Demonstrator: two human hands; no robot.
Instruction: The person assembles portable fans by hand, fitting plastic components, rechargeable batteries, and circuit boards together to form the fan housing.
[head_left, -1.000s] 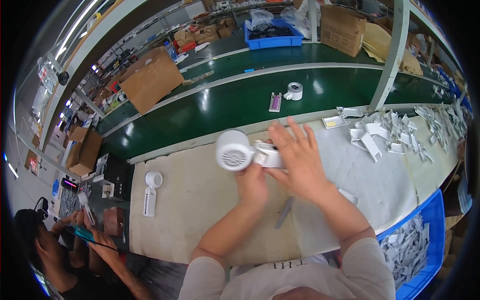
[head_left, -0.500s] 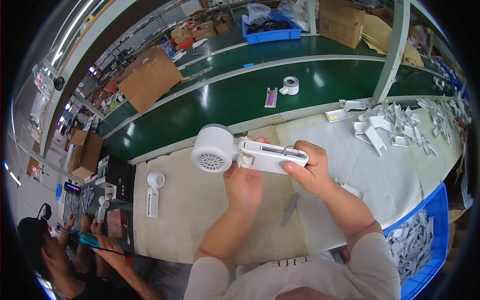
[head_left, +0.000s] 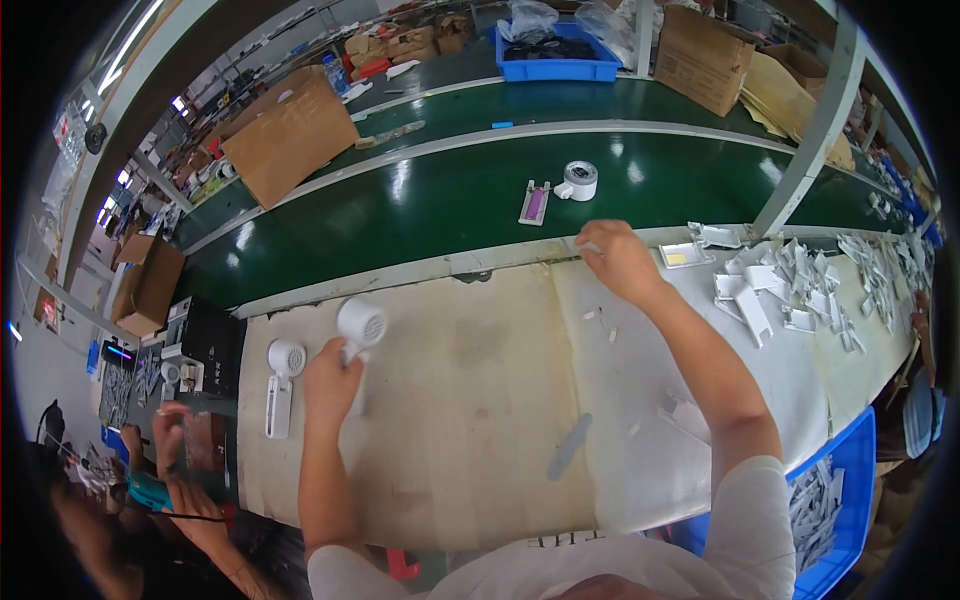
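Near the bench's left edge, the left hand (head_left: 332, 385) wraps its fingers around a white hair dryer (head_left: 360, 326), while the right hand (head_left: 617, 262) pinches a small white part (head_left: 588, 245) at the far edge.

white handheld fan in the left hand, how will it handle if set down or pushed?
The fan looks like hollow plastic, so probably light and stiff. Its round head tops a slim handle that the left hand grasps, so stood upright it would likely tip. The twin fan lies flat, which seems stable.

Brown cardboard boxes stand beyond the green belt: one far left (head_left: 290, 135), another far right (head_left: 705, 55).
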